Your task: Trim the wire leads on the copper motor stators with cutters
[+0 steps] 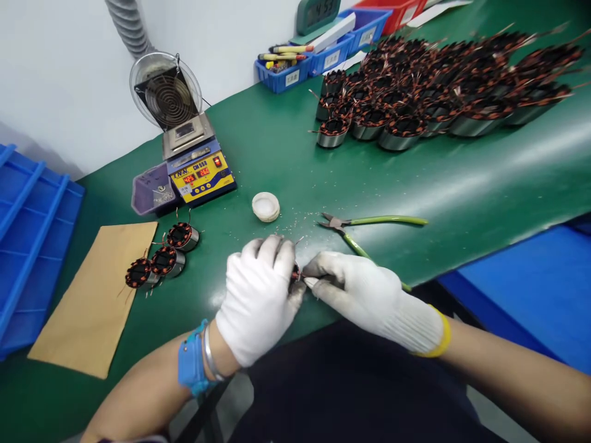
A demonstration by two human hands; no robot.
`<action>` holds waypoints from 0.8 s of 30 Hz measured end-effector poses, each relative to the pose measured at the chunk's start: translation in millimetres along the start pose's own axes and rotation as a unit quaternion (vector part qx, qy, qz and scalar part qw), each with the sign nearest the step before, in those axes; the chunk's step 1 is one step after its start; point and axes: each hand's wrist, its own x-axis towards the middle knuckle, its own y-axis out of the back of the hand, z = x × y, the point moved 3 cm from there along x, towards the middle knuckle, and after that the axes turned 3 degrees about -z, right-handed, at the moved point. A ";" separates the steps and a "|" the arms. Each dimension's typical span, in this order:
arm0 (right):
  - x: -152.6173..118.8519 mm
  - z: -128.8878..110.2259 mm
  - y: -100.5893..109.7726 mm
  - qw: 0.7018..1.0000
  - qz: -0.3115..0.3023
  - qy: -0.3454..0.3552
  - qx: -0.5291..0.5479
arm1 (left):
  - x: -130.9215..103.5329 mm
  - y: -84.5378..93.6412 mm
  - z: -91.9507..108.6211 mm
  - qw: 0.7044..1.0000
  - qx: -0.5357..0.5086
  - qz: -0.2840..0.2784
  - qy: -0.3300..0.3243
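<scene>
My left hand (261,298), in a white glove, is wrapped over a motor stator (295,272) that is mostly hidden beneath its fingers. At the stator's right side, my right hand (364,292), also gloved, pinches a thin copper wire (305,279) between thumb and forefinger. Green-handled cutters (339,223) lie with jaws apart just beyond my right hand. A small round white dish (266,207) stands behind my left hand. Three more stators (168,261) with wire ends sticking out are grouped to the left, one of them partly over brown cardboard.
Brown cardboard (92,295) and a blue crate (32,246) are at left. A solder pot (201,175) with a fan and purple tray (154,189) stands behind. Many stators (401,132) fill the back right, near blue bins (284,79). Small clippings dot the green table (286,147).
</scene>
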 end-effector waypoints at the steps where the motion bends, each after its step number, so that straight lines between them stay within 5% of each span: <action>1: 0.0 1.3 2.6 1.000 -0.001 -0.021 0.021 | 0.1 -0.3 3.4 1.000 0.002 0.003 -0.024; 7: -3.1 -1.2 11.6 0.968 -0.050 -0.141 0.201 | 6.9 -13.0 7.1 0.990 -0.072 0.004 -0.124; 24: -0.4 -0.3 5.7 0.938 0.010 -0.161 0.308 | 15.1 -18.2 -0.6 0.984 -0.174 0.019 -0.040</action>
